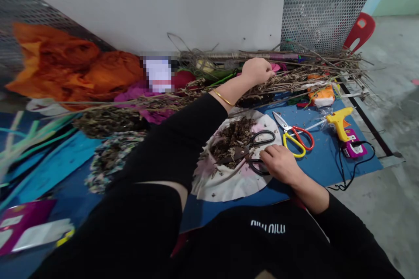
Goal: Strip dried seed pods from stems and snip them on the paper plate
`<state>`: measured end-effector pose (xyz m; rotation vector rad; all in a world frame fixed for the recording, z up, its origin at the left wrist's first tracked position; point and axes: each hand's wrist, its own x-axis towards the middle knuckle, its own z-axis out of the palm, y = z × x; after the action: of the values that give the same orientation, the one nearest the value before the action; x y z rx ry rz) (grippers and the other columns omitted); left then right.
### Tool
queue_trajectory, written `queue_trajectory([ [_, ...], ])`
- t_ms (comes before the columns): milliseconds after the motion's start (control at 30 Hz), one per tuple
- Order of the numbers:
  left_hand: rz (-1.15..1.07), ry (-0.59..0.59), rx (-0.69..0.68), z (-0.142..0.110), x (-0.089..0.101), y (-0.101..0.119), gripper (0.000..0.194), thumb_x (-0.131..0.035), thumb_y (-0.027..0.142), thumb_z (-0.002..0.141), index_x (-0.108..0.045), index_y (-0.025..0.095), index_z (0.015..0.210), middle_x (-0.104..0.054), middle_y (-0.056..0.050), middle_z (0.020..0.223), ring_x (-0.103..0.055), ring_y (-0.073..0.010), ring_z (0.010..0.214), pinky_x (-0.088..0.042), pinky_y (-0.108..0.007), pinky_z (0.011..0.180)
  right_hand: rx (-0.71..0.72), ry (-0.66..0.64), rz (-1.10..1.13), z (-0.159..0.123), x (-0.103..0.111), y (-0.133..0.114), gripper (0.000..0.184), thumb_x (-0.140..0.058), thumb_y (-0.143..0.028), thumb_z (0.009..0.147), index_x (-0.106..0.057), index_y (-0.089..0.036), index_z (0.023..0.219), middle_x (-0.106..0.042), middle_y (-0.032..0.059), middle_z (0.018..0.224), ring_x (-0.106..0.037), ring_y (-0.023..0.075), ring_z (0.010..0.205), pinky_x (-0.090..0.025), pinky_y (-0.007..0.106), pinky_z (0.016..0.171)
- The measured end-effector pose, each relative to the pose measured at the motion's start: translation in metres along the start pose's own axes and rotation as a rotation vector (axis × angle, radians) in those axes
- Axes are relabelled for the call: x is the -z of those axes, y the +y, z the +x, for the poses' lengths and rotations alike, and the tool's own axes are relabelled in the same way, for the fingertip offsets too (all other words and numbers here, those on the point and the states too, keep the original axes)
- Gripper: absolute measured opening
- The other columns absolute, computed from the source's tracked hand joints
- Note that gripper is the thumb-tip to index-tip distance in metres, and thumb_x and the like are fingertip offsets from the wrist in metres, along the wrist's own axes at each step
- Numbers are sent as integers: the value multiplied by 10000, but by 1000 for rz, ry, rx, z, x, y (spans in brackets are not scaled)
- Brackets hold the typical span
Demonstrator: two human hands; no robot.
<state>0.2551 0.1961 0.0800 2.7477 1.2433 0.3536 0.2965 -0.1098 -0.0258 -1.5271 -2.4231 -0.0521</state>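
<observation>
My left hand (257,70), a gold bangle at its wrist, stretches over to the long pile of dried plant stems (296,79). Its fingers are closed at the stems' edge, the fingertips partly hidden. Closer to me, the curled fingers of my right hand (279,163) are on the lower loop of a pair of black-handled scissors (262,137). The scissors' blades lie in a heap of crumbled dry plant bits (237,133). Under both is a round, pale cloth (225,187) with pinkish stains.
Red-and-yellow-handled scissors (291,133) lie right of the cloth, near a yellow glue gun (340,121) with a black cord. Orange fabric (75,69) is heaped at the back left. Blue sheets (62,161) and green strips lie left. A grey panel (196,4) stands behind.
</observation>
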Motion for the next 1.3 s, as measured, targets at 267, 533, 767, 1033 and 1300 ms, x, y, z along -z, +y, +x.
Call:
queue_trajectory([
  [267,-32,233,-141,-70,22,18,358,-497,270,1019,-831,194,1123,-785,-126,1146,-678,-296,1134,-469,-435,998,-15,47,-1,1,-1,-1,187,-561,-160,1049,-735,-190,988,-674,60,864,-561,197,818,-340,347,698],
  [533,132,23,-42,-162,24,-2,383,-505,295,1024,-846,146,1112,-805,-168,1127,-739,-338,1083,-519,-447,920,-46,72,19,2,-2,7,199,-573,-212,1056,-755,-191,977,-696,67,872,-577,188,801,-361,331,702],
  [767,91,-33,136,-241,25,-44,388,-530,351,1006,-845,183,1159,-815,-153,1165,-758,-333,1102,-551,-405,885,-93,235,180,1,25,21,301,-480,-256,1106,-776,-205,1090,-756,79,1000,-668,186,914,-465,290,813],
  [1033,0,-31,239,-277,24,-66,421,-519,379,1015,-831,175,1210,-813,-141,1245,-760,-329,1150,-558,-384,887,-330,209,-171,89,66,101,310,-514,-272,1055,-798,-215,1168,-724,130,1102,-638,270,958,-416,363,793],
  [1300,-217,40,287,-320,6,-46,326,-580,348,979,-850,241,1127,-835,-92,1217,-770,-297,1128,-586,-375,951,-290,84,-378,165,52,170,388,-422,-158,1036,-810,-140,1037,-718,174,1067,-605,287,1026,-378,443,941],
])
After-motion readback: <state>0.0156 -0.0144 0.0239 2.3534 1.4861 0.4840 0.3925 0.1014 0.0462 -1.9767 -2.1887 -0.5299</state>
